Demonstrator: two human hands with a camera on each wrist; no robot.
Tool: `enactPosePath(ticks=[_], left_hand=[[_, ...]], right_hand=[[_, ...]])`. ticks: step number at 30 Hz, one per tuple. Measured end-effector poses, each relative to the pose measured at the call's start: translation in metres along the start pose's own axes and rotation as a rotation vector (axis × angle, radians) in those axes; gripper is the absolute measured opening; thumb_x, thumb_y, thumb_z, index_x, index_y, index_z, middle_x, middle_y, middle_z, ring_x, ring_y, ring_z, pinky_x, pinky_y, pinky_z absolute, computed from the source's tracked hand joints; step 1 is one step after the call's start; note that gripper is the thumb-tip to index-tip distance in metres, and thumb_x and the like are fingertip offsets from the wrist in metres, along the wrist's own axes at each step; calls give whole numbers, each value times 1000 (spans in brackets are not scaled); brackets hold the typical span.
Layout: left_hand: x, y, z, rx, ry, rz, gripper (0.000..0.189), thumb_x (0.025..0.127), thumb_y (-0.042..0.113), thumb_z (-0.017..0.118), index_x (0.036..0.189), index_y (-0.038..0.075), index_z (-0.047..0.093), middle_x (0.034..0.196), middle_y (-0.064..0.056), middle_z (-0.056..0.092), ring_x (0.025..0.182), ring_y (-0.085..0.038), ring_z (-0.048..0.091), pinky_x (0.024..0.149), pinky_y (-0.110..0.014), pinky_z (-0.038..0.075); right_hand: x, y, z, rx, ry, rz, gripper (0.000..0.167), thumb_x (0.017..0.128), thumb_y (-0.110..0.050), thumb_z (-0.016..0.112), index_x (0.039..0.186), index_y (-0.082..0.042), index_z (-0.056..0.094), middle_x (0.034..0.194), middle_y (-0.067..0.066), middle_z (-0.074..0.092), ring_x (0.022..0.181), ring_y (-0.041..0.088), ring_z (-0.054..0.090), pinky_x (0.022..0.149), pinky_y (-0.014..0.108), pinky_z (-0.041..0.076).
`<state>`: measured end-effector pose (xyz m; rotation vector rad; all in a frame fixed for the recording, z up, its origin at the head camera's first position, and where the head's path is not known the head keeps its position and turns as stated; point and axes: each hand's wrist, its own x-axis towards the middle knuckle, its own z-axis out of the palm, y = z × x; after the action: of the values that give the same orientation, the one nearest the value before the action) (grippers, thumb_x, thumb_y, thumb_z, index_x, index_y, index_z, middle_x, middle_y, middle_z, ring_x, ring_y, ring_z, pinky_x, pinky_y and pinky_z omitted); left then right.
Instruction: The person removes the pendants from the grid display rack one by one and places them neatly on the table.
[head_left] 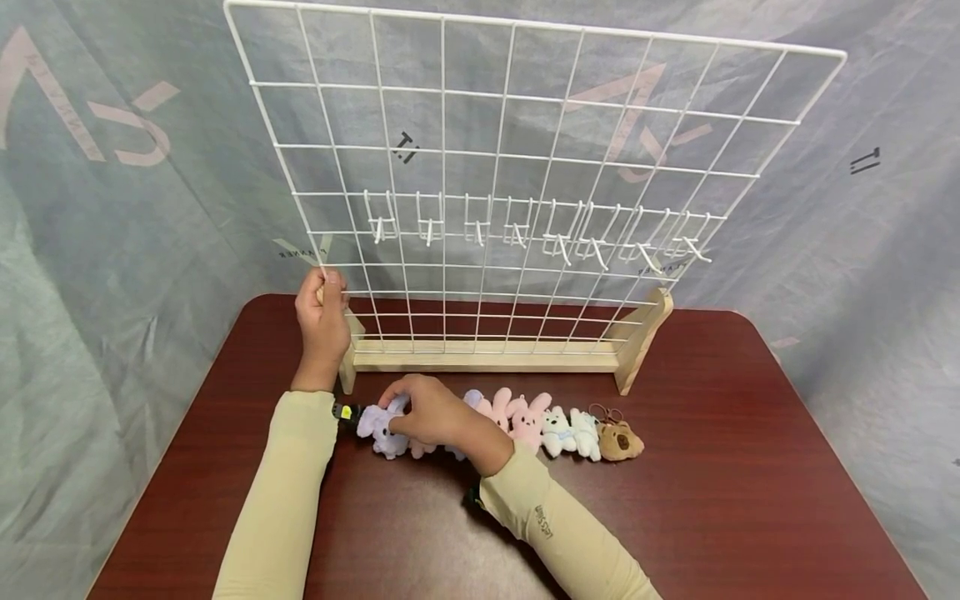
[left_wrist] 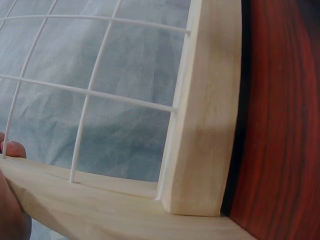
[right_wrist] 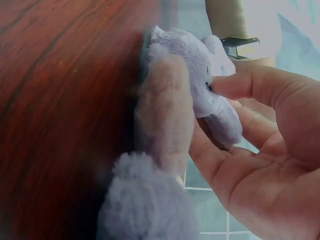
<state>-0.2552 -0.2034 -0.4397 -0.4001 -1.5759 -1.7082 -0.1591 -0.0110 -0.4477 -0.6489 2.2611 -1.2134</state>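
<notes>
My left hand [head_left: 322, 317] grips the upper left end of the wooden stand [head_left: 487, 360] that holds up a white wire grid [head_left: 480, 154]. In the left wrist view, fingers [left_wrist: 14, 215] wrap the pale wood at the lower left. Over the left end of a row of plush toys, my right hand [head_left: 431, 411] pinches a lavender plush bunny [head_left: 386, 437]. The right wrist view has the thumb on the bunny's [right_wrist: 180, 47] face and other fingers behind it. Beside it lie a pinkish plush [right_wrist: 165, 112] and another fuzzy lavender plush [right_wrist: 145, 200], partly hidden by my hand in the head view.
Several white hooks [head_left: 476, 232] hang across the grid's middle. To the right in the row are pink bunnies [head_left: 528, 423], white plush bears [head_left: 557, 432] and a brown plush [head_left: 621, 442] with a cord loop. All lie on a dark red table [head_left: 712, 500], with grey cloth [head_left: 862, 292] behind.
</notes>
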Motion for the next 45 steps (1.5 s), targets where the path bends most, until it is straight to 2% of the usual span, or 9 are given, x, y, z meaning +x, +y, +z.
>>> enactPosePath(ticks=[5, 8, 14, 20, 26, 29, 34, 40, 45], left_hand=[[1, 0, 1, -3, -4, -1, 35, 111, 9, 46, 90, -19, 47, 75, -16, 41, 61, -14, 38, 59, -20, 32], [1, -1, 1, -1, -1, -8, 36, 111, 9, 46, 90, -20, 47, 75, -20, 40, 62, -13, 39, 59, -20, 32], [-1, -1, 0, 2, 3, -21, 33, 110, 6, 44, 90, -19, 46, 74, -12, 41, 60, -12, 37, 59, -19, 31], [-2, 18, 6, -8, -4, -14, 32, 110, 4, 42, 90, -21, 44, 74, -18, 38, 60, -14, 36, 60, -19, 32], [-1, 23, 8, -17, -9, -13, 33, 110, 4, 41, 90, -23, 43, 76, -24, 37, 61, -15, 36, 62, -19, 33], [0, 15, 6, -5, -5, -21, 33, 109, 3, 42, 89, -23, 44, 76, -25, 37, 61, -13, 37, 61, -19, 33], [0, 2, 2, -14, 1, -25, 32, 110, 4, 43, 90, -21, 45, 75, -10, 42, 61, -8, 38, 60, -19, 32], [0, 0, 0, -31, -12, -1, 35, 110, 8, 45, 89, -19, 45, 76, -5, 44, 61, -9, 38, 59, -21, 31], [1, 1, 1, -46, -10, -6, 37, 110, 10, 47, 89, -20, 44, 76, -6, 44, 61, -10, 38, 59, -21, 31]], right_hand=[[4, 3, 2, -237, 50, -86, 26, 90, -6, 76, 117, -8, 79, 112, 6, 69, 67, 0, 64, 72, 13, 52], [5, 3, 3, -303, 66, -118, 28, 90, -9, 78, 118, -8, 80, 114, 7, 70, 83, 3, 65, 80, 11, 50], [4, 2, 6, -351, 76, -131, 31, 90, -12, 79, 121, -7, 80, 115, 7, 70, 96, 7, 64, 84, 12, 50], [3, 2, 8, -387, 66, -114, 33, 93, -11, 74, 125, -8, 78, 123, 8, 68, 99, 8, 64, 83, 13, 50], [5, 3, 8, -496, 92, -165, 29, 96, -8, 68, 123, -10, 79, 136, 12, 66, 123, 17, 64, 95, 19, 53], [5, 4, 7, -515, 116, -174, 25, 97, -7, 68, 118, -9, 81, 132, 11, 67, 121, 17, 65, 96, 19, 54], [3, 3, 7, -511, 106, -166, 22, 101, -9, 65, 116, -8, 81, 132, 11, 66, 117, 17, 66, 95, 20, 54], [1, -1, 8, -528, 85, -156, 21, 103, -20, 68, 113, -8, 81, 137, 10, 66, 121, 15, 66, 99, 21, 54], [1, -2, 12, -568, 103, -157, 20, 100, -31, 74, 97, -12, 80, 124, 5, 70, 110, 12, 69, 92, 19, 55]])
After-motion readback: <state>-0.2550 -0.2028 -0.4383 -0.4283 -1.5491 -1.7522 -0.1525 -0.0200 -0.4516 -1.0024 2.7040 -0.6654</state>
